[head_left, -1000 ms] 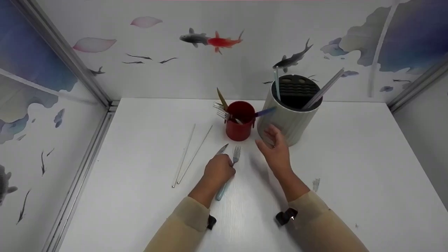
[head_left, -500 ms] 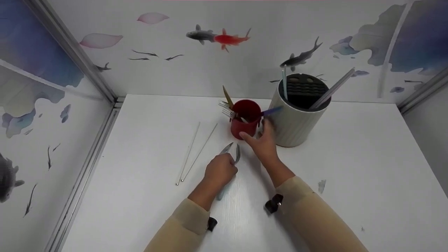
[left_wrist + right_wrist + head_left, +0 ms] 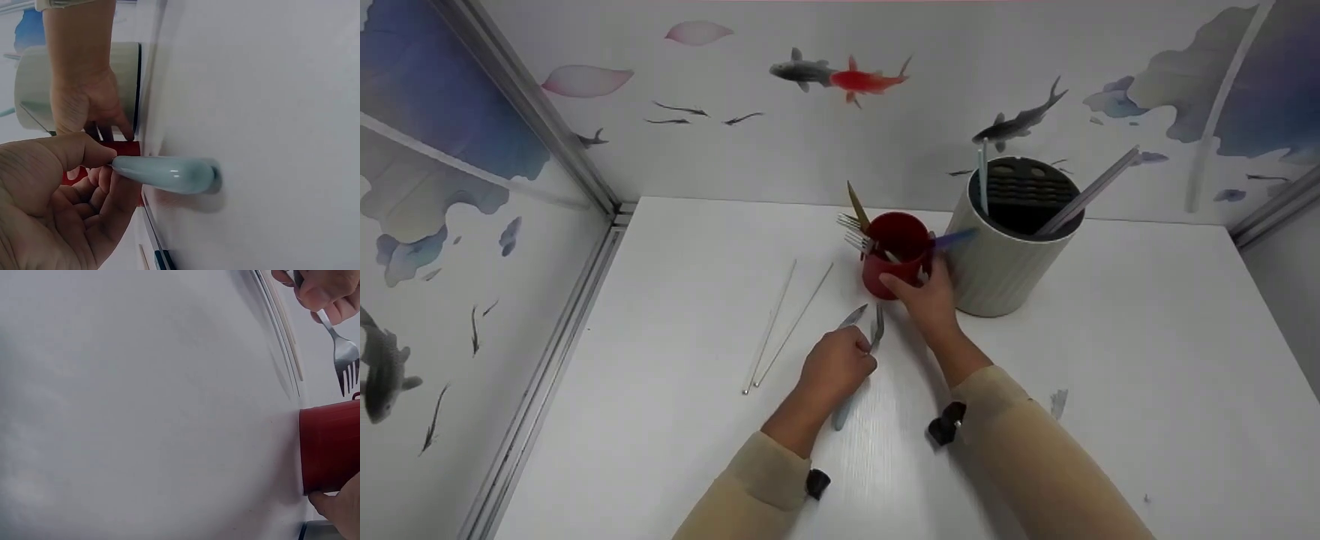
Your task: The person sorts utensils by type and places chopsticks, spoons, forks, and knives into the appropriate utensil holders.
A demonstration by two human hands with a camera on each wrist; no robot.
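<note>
Between thumb and fingers, my left hand (image 3: 838, 365) pinches a fork with a pale blue handle (image 3: 169, 173). The fork's tines (image 3: 347, 374) stand near the red cup (image 3: 877, 279), tilted downward in the head view. My right hand (image 3: 928, 304) holds that cup from its right side, thumb at the front and the other fingers partly hidden behind. Inside the cup stand forks (image 3: 855, 238), a gold-coloured utensil (image 3: 856, 204) and a utensil with a blue-purple handle (image 3: 955, 239). A knife (image 3: 853, 316) lies on the table beyond the left hand, its handle hidden in the head view.
A tall ribbed off-white holder (image 3: 997, 277) with a black insert stands right of the cup, with light straw-like sticks (image 3: 1091, 191) in it. Two thin rods (image 3: 772, 322) lie to the left. The white table (image 3: 660, 390) meets printed walls at back and left.
My right hand has moved left from beside the off-white holder and taken hold of the red cup. The fork in my left hand has turned and tilted. The head view has shifted slightly.
</note>
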